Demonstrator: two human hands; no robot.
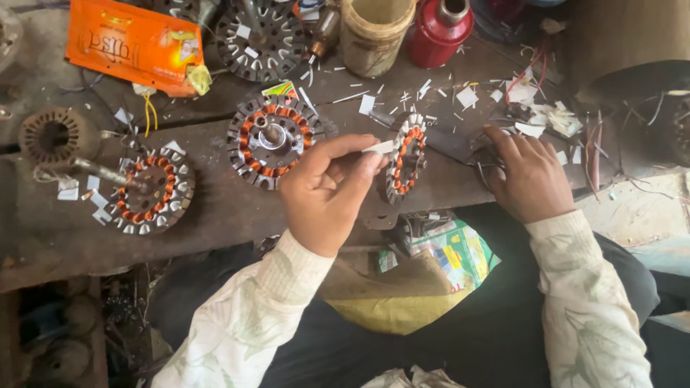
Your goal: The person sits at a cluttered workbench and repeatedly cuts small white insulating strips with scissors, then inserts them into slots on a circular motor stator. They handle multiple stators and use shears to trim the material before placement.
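Observation:
My left hand (327,190) pinches a small white paper strip (379,147) between thumb and forefinger. The strip's tip touches the rim of a round motor stator (405,159) with orange copper windings, which stands on edge on the dark workbench (215,208). My right hand (528,176) rests palm down on the bench to the right of that stator, its fingers over dark wires; whether it grips them I cannot tell. Two more wound stators lie flat: one (269,136) behind my left hand, one (147,190) farther left.
An orange packet (133,43), an unwound stator (259,32), a tan cup (374,32) and a red can (440,29) stand along the back. White paper scraps (535,115) lie scattered at the right. A bare core (52,135) sits far left. A green packet (456,251) lies on my lap.

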